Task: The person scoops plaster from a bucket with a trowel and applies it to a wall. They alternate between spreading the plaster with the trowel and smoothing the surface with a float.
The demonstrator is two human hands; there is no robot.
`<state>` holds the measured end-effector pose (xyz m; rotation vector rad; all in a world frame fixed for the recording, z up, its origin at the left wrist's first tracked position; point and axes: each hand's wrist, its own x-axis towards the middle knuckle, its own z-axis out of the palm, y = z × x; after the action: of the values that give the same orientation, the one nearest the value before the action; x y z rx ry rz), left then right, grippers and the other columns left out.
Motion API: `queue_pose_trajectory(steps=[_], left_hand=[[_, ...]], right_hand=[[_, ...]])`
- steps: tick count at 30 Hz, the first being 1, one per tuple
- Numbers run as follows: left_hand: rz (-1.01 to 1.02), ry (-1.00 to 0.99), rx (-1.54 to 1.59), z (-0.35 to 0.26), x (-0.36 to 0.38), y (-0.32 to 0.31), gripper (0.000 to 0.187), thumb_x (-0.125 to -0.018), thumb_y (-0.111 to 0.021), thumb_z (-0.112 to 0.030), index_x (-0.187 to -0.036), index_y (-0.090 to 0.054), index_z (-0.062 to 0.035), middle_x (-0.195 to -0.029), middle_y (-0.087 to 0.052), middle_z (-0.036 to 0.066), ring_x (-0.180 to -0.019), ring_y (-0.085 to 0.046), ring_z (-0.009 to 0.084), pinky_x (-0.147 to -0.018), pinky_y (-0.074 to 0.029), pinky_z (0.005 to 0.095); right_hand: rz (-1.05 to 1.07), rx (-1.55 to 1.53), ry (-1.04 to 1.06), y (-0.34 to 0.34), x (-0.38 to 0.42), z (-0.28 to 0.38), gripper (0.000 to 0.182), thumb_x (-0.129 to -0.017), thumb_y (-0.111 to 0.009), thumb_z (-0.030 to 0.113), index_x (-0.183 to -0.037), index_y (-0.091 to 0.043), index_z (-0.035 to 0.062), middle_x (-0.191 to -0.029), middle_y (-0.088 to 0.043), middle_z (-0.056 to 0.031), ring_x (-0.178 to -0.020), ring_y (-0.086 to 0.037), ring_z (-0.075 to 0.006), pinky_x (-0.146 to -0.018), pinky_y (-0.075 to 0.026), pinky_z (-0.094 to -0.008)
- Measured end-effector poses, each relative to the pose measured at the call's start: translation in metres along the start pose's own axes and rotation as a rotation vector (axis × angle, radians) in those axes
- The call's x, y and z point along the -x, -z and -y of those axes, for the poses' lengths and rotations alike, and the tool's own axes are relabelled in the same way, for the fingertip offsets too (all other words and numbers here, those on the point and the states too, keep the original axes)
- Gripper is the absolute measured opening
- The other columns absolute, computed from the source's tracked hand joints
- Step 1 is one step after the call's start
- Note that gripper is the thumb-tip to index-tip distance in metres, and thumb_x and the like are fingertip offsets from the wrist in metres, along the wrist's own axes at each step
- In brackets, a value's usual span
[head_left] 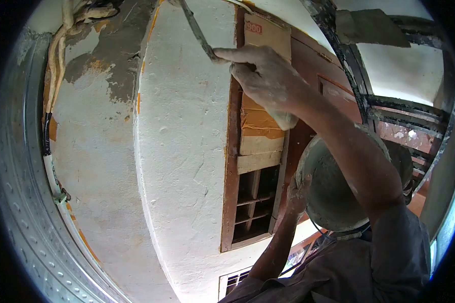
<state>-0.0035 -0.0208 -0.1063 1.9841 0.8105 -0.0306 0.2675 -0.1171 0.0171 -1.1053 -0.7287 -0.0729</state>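
My right hand (268,76), dusted with pale material, is closed on a long, thin, grey-smeared tool (199,35). Its index finger stretches along the tool, which slants up past the top edge of the view. A pale blunt piece (285,120) shows below the palm, perhaps the tool's handle. Lower down, my left hand (298,194) grips the rim of a round bucket (333,187), partly behind my right forearm. Grey residue coats the inside of the bucket. Beside the tool is a rough white wall face (187,126).
A brown window frame (230,202) holds cardboard (260,146) and dark panes. Black metal bars (404,103) stand at upper right. Cables and a pipe (50,171) run down the left wall, beside a ribbed metal surface (30,227).
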Motion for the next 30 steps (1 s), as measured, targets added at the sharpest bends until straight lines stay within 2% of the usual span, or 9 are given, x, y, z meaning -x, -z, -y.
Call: queue_pose_trajectory(steps=[2,5,7,9,12,13,18,24,30], left_hand=[[-0.029,0.035,0.034,-0.003,0.001,-0.003,0.053,-0.097,-0.059,-0.042,-0.128,-0.055,-0.0001,-0.124,-0.061,0.016,-0.116,-0.056,0.028,-0.098,-0.043,0.0398],[-0.032,0.038,0.011,-0.002,0.0,-0.002,0.052,-0.097,-0.058,-0.042,-0.128,-0.055,-0.0002,-0.125,-0.06,0.016,-0.116,-0.056,0.0287,-0.098,-0.043,0.0399],[0.0,0.019,-0.007,0.009,-0.002,0.002,0.052,-0.098,-0.057,-0.041,-0.13,-0.054,0.0,-0.127,-0.059,0.016,-0.117,-0.056,0.0284,-0.099,-0.043,0.0399],[0.045,-0.016,-0.002,0.022,-0.007,0.006,0.053,-0.099,-0.056,-0.04,-0.133,-0.051,0.0002,-0.13,-0.058,0.016,-0.118,-0.055,0.0281,-0.099,-0.043,0.0402],[0.043,-0.074,-0.033,0.021,-0.009,0.007,0.052,-0.1,-0.054,-0.038,-0.135,-0.049,-0.0002,-0.131,-0.057,0.017,-0.118,-0.055,0.0271,-0.101,-0.042,0.0393],[-0.015,-0.315,-0.425,0.036,-0.014,0.01,0.052,-0.1,-0.054,-0.038,-0.135,-0.05,-0.0001,-0.13,-0.058,0.017,-0.117,-0.056,0.0273,-0.101,-0.042,0.0391],[0.02,-0.327,-0.236,0.057,-0.015,0.014,0.05,-0.098,-0.058,-0.037,-0.132,-0.051,-0.0016,-0.128,-0.058,0.015,-0.115,-0.056,0.0262,-0.099,-0.042,0.0391],[0.058,-0.331,-0.141,0.049,-0.013,0.013,0.048,-0.095,-0.062,-0.037,-0.129,-0.053,-0.0034,-0.125,-0.058,0.013,-0.113,-0.056,0.0248,-0.096,-0.043,0.0391],[0.075,-0.354,-0.103,0.051,-0.011,0.01,0.047,-0.092,-0.066,-0.036,-0.126,-0.054,-0.0051,-0.121,-0.058,0.011,-0.11,-0.056,0.0235,-0.094,-0.043,0.0391]], right_hand=[[-0.143,0.087,0.143,-0.004,-0.018,-0.011,0.038,-0.099,-0.049,0.009,-0.136,-0.057,0.0057,-0.075,-0.064,-0.0074,-0.056,-0.054,-0.0075,-0.052,-0.05,-0.0248],[-0.005,-0.107,0.066,0.004,-0.029,-0.008,0.037,-0.099,-0.049,0.008,-0.135,-0.057,0.0061,-0.077,-0.066,-0.0095,-0.055,-0.054,-0.0079,-0.052,-0.051,-0.0251],[-0.005,-0.013,0.032,0.008,-0.019,0.011,0.037,-0.099,-0.049,0.007,-0.135,-0.057,0.0062,-0.083,-0.066,-0.0112,-0.057,-0.055,-0.0087,-0.053,-0.052,-0.0257],[0.037,-0.111,-0.067,0.0,-0.002,0.025,0.038,-0.099,-0.049,0.006,-0.136,-0.056,0.0058,-0.087,-0.066,-0.0122,-0.059,-0.056,-0.0096,-0.053,-0.053,-0.0264],[0.131,-0.469,-0.246,-0.02,0.027,0.039,0.041,-0.099,-0.047,0.005,-0.139,-0.052,0.0048,-0.087,-0.064,-0.0117,-0.06,-0.057,-0.0107,-0.054,-0.054,-0.0274],[0.135,-0.554,-0.257,-0.036,0.034,0.041,0.042,-0.099,-0.047,0.005,-0.141,-0.05,0.0047,-0.085,-0.063,-0.0107,-0.06,-0.057,-0.0107,-0.054,-0.054,-0.0276],[0.271,-0.69,-0.264,-0.072,0.034,0.063,0.047,-0.101,-0.044,0.009,-0.148,-0.041,0.0052,-0.075,-0.056,-0.0066,-0.059,-0.057,-0.0094,-0.053,-0.054,-0.0283],[0.22,-0.799,-0.241,-0.083,0.022,0.081,0.047,-0.101,-0.04,0.009,-0.148,-0.039,0.0041,-0.065,-0.05,-0.0016,-0.053,-0.055,-0.009,-0.05,-0.054,-0.0286],[0.169,-0.865,-0.179,-0.098,0.011,0.089,0.048,-0.1,-0.039,0.005,-0.147,-0.037,-0.0013,-0.066,-0.051,-0.0026,-0.052,-0.056,-0.0093,-0.049,-0.054,-0.0279]])
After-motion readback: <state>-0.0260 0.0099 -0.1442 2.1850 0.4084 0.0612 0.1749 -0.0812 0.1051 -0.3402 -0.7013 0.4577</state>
